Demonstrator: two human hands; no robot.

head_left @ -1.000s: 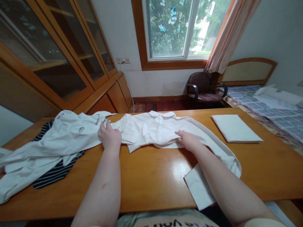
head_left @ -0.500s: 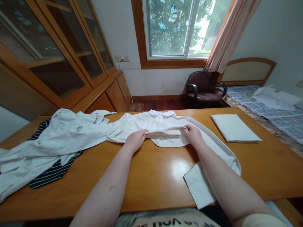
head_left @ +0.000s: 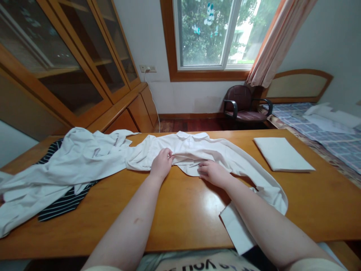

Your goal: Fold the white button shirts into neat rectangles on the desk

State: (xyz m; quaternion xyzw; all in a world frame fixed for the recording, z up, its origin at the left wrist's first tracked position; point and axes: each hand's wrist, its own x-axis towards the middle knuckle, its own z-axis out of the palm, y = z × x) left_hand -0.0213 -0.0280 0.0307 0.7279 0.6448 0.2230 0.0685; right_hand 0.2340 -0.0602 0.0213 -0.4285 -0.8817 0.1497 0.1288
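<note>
The white long-sleeved shirt (head_left: 186, 145) lies on the wooden table (head_left: 180, 210), at mid-length and close to the far edge. Its collar (head_left: 199, 136) points away from the wearer, towards the window (head_left: 203, 34); its lower edge faces the wearer. As laid, its long axis runs left to right across the table, with the sleeve on the right curving back towards the near edge.

Left hand (head_left: 161, 163): thumb and fingers pinch a fold along the front of the shirt. Right hand (head_left: 214, 174): fingers loosely bent over the lower edge, touching it; whether they grip cloth cannot be told.

A second white garment (head_left: 93, 152) lies crumpled to the left, over a black cloth with white stripes (head_left: 66, 205). A flat white rectangular piece (head_left: 283, 153) lies apart, to the right.
</note>
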